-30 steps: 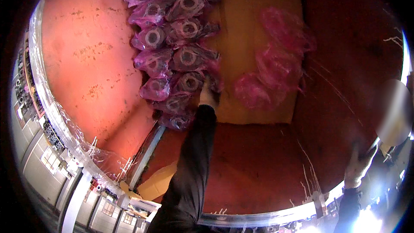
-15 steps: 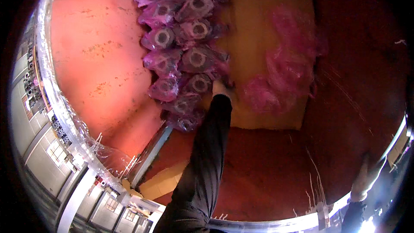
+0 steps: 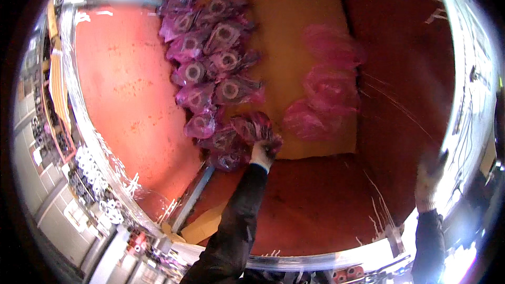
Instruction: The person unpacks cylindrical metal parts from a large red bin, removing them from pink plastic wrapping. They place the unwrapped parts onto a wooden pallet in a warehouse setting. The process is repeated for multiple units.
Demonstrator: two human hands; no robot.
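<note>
My left hand (image 3: 262,153), in a pale glove with a dark sleeve, grips the gathered end of a pink plastic bag holding a dark part (image 3: 251,126). This bagged part lies tilted at the near end of rows of similar bagged parts (image 3: 229,89), whose pale ring-shaped ends show through the film. Brown cardboard (image 3: 284,73) lies under the rows. My right hand (image 3: 427,183), also gloved, is at the right rim of the red bin (image 3: 310,194); blur hides how its fingers are set.
Crumpled pink bags (image 3: 329,89) lie on the right side of the cardboard. Clear film (image 3: 94,142) wraps the bin's rim. A cardboard piece (image 3: 202,224) and a grey-blue bar (image 3: 193,194) are at the near left. Beyond the left rim stand stacked metal parts (image 3: 97,184).
My left hand has drawn back toward me, and the bagged part by it has tipped out of line. The view has shifted; my right hand shows further up along the rim.
</note>
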